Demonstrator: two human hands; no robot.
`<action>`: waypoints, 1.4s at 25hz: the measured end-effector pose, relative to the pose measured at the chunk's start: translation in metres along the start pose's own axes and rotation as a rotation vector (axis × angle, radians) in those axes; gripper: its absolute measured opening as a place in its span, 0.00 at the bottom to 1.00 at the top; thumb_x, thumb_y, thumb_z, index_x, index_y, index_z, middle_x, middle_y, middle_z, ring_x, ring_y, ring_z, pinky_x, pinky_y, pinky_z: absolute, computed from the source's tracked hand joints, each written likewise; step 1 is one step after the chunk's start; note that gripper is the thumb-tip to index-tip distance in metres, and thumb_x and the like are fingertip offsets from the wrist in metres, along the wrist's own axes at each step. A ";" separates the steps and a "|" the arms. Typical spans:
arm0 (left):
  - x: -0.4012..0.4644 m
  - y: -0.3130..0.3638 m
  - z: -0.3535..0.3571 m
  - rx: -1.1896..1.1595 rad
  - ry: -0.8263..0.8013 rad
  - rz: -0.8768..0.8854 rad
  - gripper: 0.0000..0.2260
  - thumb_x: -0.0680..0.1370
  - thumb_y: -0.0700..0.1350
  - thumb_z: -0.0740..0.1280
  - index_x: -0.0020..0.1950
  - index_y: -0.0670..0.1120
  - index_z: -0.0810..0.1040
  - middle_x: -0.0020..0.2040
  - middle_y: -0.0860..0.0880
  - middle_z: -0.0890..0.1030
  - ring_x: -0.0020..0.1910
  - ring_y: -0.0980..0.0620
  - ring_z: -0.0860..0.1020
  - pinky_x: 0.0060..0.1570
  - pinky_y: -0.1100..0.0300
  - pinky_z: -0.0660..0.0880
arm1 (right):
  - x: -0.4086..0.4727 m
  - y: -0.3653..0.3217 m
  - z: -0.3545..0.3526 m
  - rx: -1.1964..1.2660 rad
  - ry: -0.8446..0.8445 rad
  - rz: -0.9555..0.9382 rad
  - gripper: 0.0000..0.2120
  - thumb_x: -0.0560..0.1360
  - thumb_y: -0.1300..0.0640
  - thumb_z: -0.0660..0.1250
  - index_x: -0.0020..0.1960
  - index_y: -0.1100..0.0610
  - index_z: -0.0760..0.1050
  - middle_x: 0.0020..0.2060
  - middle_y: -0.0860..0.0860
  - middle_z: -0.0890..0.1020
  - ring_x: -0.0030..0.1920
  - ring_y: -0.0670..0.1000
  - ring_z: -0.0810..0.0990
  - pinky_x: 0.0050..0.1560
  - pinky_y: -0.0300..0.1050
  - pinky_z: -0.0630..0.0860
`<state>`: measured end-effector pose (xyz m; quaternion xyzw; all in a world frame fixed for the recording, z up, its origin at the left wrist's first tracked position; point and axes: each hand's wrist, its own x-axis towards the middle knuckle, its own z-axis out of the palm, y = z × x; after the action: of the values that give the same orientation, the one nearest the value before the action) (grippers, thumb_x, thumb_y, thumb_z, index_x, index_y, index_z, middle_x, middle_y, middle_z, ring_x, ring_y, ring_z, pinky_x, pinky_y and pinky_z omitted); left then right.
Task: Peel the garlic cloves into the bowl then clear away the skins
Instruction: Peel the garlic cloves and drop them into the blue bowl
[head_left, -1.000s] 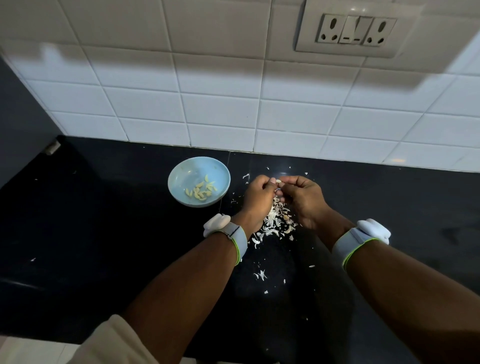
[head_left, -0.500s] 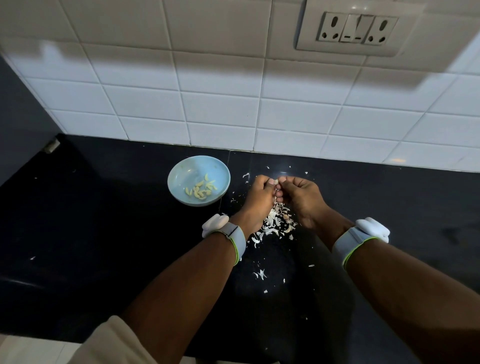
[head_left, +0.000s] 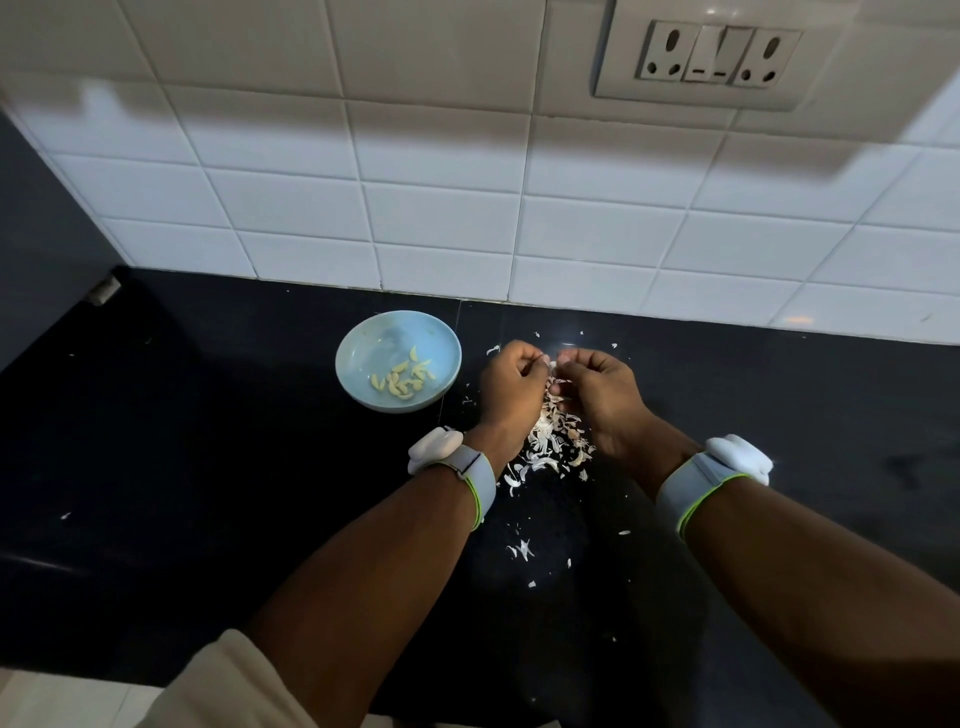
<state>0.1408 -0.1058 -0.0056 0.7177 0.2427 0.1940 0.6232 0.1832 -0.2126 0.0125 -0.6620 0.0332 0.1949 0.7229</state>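
My left hand (head_left: 511, 389) and my right hand (head_left: 602, 395) meet fingertip to fingertip above the black counter, pinching a small pale garlic clove (head_left: 552, 365) between them. The clove is mostly hidden by the fingers. Under and between my hands lies a heap of white garlic skins (head_left: 553, 444). To the left stands a light blue bowl (head_left: 358, 343) with several peeled yellowish cloves (head_left: 402, 379) in it.
Loose skin flakes (head_left: 521, 549) are scattered on the counter (head_left: 208, 467) toward me and near the wall. White tiles with a socket plate (head_left: 719, 54) rise behind. A dark wall closes the left side. Both wrists carry grey bands.
My hands have stayed together over the skin heap, with the fingers working slightly on the clove. The bowl has not moved.
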 end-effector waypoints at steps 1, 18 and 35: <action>0.001 0.001 0.000 -0.007 0.019 -0.015 0.02 0.80 0.41 0.69 0.48 0.44 0.80 0.38 0.52 0.80 0.37 0.55 0.76 0.39 0.59 0.75 | 0.001 0.000 0.000 -0.015 0.023 0.011 0.04 0.82 0.62 0.67 0.56 0.60 0.78 0.41 0.54 0.82 0.34 0.49 0.80 0.31 0.42 0.74; -0.004 -0.001 -0.005 -0.148 -0.145 -0.103 0.03 0.78 0.41 0.72 0.51 0.43 0.84 0.45 0.44 0.86 0.45 0.50 0.84 0.49 0.54 0.80 | 0.001 0.007 -0.005 -0.021 -0.043 0.038 0.05 0.83 0.64 0.65 0.57 0.64 0.77 0.40 0.56 0.82 0.34 0.48 0.81 0.32 0.40 0.76; -0.002 0.001 -0.007 0.059 0.030 -0.043 0.06 0.75 0.45 0.77 0.42 0.45 0.84 0.37 0.51 0.84 0.34 0.58 0.78 0.39 0.60 0.77 | -0.013 0.001 -0.004 -0.113 -0.107 -0.064 0.07 0.82 0.65 0.64 0.53 0.62 0.81 0.44 0.56 0.85 0.41 0.50 0.83 0.34 0.41 0.78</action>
<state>0.1355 -0.1014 -0.0031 0.7274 0.2728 0.1841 0.6021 0.1716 -0.2196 0.0150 -0.6910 -0.0378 0.2082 0.6912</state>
